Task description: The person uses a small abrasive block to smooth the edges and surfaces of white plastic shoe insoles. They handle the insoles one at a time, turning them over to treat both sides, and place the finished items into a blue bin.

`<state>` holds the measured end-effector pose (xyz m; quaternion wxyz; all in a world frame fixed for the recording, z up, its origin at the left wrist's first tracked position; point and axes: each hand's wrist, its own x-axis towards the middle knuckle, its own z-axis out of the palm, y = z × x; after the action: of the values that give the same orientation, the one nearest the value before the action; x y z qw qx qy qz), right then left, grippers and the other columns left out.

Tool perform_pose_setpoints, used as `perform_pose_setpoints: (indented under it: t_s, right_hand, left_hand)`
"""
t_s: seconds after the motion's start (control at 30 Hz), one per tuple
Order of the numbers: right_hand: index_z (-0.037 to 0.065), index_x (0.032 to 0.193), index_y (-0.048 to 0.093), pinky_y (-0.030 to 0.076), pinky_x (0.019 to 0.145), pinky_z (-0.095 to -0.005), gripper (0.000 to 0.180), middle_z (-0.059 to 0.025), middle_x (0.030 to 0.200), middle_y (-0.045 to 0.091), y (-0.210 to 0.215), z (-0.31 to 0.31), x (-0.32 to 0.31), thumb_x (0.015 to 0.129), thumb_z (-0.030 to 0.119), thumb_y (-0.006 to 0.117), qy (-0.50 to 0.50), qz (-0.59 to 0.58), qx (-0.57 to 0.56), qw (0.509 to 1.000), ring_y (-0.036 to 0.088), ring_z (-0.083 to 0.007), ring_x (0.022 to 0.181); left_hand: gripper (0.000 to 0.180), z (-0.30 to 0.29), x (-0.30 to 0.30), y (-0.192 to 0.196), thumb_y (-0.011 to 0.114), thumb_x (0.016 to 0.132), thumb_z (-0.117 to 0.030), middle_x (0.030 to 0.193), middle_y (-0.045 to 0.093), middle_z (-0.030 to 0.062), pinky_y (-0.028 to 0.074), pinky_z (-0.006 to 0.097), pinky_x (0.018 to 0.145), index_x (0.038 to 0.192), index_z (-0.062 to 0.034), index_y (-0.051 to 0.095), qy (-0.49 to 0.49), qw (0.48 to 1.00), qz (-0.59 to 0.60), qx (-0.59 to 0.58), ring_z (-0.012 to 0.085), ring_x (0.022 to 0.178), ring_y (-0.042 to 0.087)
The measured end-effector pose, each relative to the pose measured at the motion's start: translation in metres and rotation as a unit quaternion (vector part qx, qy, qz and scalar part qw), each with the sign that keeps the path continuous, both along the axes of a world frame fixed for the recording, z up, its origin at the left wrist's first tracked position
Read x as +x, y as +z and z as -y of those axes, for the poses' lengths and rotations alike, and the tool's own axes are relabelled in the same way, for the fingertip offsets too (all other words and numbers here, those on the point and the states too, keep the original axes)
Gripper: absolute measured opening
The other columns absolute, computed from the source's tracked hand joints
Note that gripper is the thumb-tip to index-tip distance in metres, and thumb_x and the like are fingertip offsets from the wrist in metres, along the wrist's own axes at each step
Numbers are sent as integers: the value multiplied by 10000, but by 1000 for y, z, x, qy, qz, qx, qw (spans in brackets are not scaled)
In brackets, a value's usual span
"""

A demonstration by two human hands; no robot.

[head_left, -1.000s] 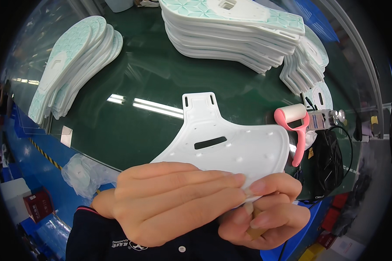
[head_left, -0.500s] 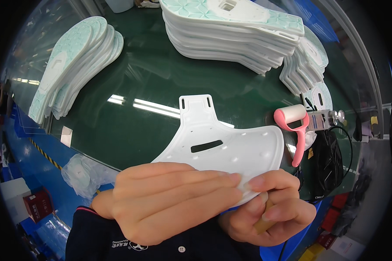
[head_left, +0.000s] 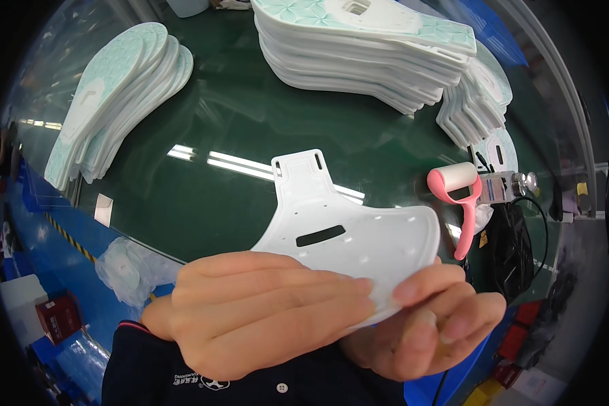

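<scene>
A white moulded plastic panel is held above the front of the table. It has a slotted tab at its far end, a long dark slot in the middle and a broad, curved right side. My left hand lies across its near part, fingers together and closed on it, thumb hidden. At the lower right edge, my right hand has a fingertip on the panel's face and the other fingers curled below. Whether anything else sits in that palm is hidden.
A pink-handled lint roller and a clear bottle with a metal top lie right, beside a black bag. Stacks of white-and-mint panels stand at the back left, back centre and back right of the green table.
The panel has tilted slightly, its tab shifting left. My right hand has moved a little right and its fingers have loosened. The tan piece seen in it earlier no longer shows.
</scene>
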<state>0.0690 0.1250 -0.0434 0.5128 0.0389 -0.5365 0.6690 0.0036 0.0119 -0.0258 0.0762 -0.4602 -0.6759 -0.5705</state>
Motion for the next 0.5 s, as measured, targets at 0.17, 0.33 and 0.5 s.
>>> perform_pose_setpoints:
  t_s: [0.17, 0.33, 0.5]
  right_hand:
    - [79, 849, 333, 386, 609, -277, 238, -30, 577, 377, 4, -9, 14, 741, 70, 544, 7, 13, 121, 992, 467, -169, 634]
    - [35, 874, 370, 414, 607, -314, 228, -71, 539, 434, 1, -20, 10, 749, -6, 557, 92, -63, 143, 983, 530, -265, 634]
    - [38, 876, 362, 414, 609, -310, 226, -61, 537, 429, 5, -15, 12, 759, 0, 552, 64, -58, 137, 987, 536, -272, 654]
  left_hand:
    - [266, 13, -10, 20, 718, 632, -61, 848, 643, 119, 484, 255, 578, 868, -37, 598, -108, 989, 44, -87, 183, 722, 635]
    - [274, 17, -9, 21, 724, 641, -76, 866, 638, 135, 497, 275, 625, 869, -33, 579, -120, 985, 76, -99, 206, 791, 633]
    - [253, 18, -15, 28, 720, 653, -94, 848, 638, 144, 500, 276, 632, 837, -28, 559, -178, 967, 88, -158, 218, 803, 632]
